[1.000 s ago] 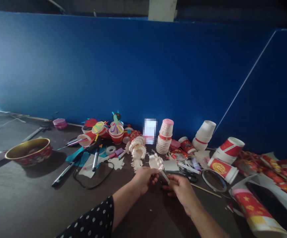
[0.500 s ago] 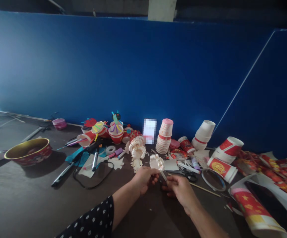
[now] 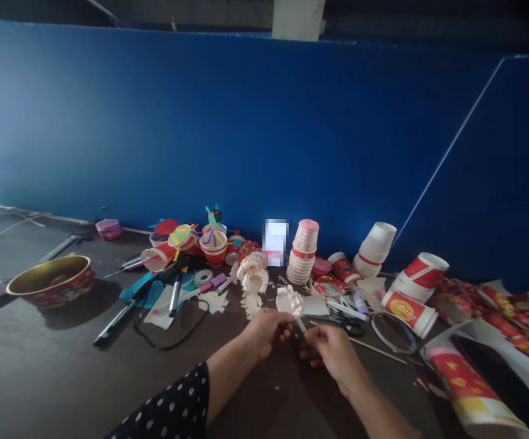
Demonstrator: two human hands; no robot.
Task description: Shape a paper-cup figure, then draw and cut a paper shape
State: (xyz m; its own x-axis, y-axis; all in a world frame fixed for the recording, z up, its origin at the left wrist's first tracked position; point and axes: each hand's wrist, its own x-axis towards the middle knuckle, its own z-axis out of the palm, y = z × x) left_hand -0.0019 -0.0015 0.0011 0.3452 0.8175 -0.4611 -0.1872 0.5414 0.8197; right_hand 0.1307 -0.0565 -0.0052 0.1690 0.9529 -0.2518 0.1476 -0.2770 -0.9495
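Observation:
Between my two hands is a white paper strip (image 3: 301,325). My right hand (image 3: 328,350) pinches its lower end between thumb and fingers. My left hand (image 3: 268,332) is closed at the strip's upper end, its fingertips pressed together there. Just beyond my fingertips sits a white paper piece with small curled bits (image 3: 290,299); whether the strip is joined to it I cannot tell. Past my left hand stands a figure of layered, curled white paper (image 3: 254,277) with a red patterned part behind it.
A gold-rimmed bowl (image 3: 51,281) stands at left. Markers, a hot glue gun (image 3: 157,279) and its black cord lie nearer the middle. Stacked paper cups (image 3: 301,259) line the back. At right are scissors (image 3: 356,329), a tape roll (image 3: 393,332) and a red cup (image 3: 470,384).
My hands have barely moved. The curled white piece at my fingertips has shifted very slightly, and both hands keep the same hold.

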